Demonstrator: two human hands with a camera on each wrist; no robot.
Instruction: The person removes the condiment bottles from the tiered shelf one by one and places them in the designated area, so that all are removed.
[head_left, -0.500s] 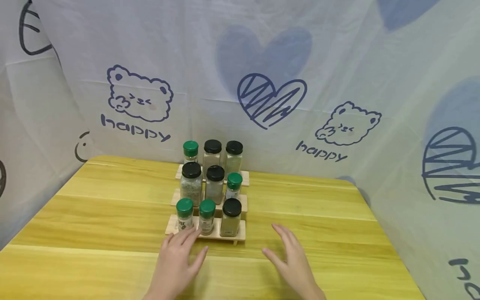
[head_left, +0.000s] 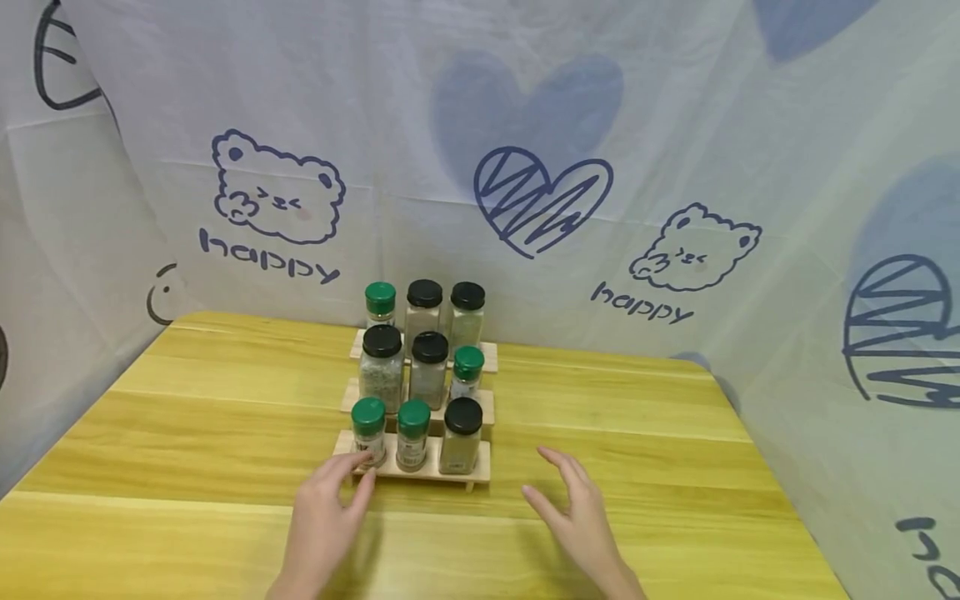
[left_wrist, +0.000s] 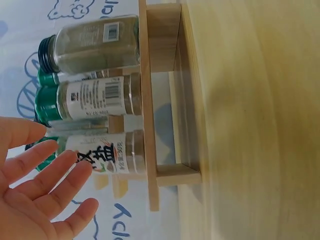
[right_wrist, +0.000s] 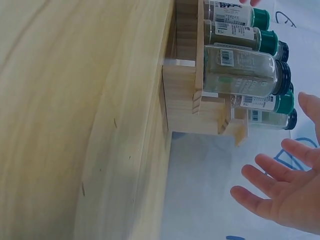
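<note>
The front-left jar point(head_left: 369, 433) stands upright just ahead of the empty left hand point(head_left: 322, 510). The empty right hand point(head_left: 583, 515) is farther.

Behind the yellow, wood-grained table point(head_left: 600, 467) hangs a whitish fabric sheet point(head_left: 405, 100) with blue hearts point(head_left: 528, 108) and bear drawings point(head_left: 279, 225); similar fabric point(head_left: 67, 217) stands left of this table.

Desk point(head_left: 615, 450): yellowish wood grain, lower part of head view. White cloth point(head_left: 405, 100) behind it, lightly creased, spans the top and runs down both sides. Blue prints on it: bear face point(head_left: 281, 190) left of center, "happy" lettering point(head_left: 270, 257) beneath; tilted bear face point(head_left: 696, 248) right of center, same word below. Solid heart point(head_left: 525, 117) upper center, scribbled heart point(head_left: 542, 200) overlapping its lower right.
</note>
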